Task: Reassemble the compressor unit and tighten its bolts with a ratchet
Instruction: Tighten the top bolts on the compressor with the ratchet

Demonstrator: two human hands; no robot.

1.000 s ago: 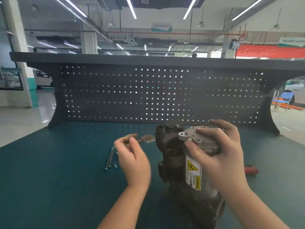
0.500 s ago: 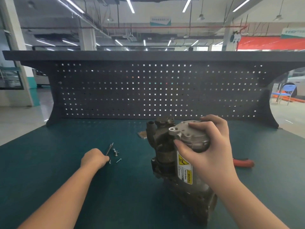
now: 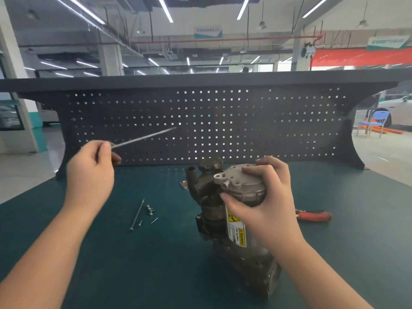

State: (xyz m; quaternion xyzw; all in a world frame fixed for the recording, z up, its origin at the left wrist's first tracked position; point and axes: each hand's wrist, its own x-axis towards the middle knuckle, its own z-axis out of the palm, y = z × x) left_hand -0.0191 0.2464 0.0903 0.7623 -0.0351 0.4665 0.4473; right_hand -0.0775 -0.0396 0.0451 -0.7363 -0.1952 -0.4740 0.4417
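Left hand (image 3: 89,175) pinching a long thin bolt (image 3: 143,137) aloft; right hand (image 3: 265,197) gripping compressor's (image 3: 234,219) ribbed metal cap; open green mat (image 3: 66,219), loose screws (image 3: 151,211) between.

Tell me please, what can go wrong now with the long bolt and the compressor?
The left hand pinches the long bolt only at one end, so it may slip and fall. The compressor leans, steadied only by the right hand; it might tip. The small screws lie loose and could scatter.
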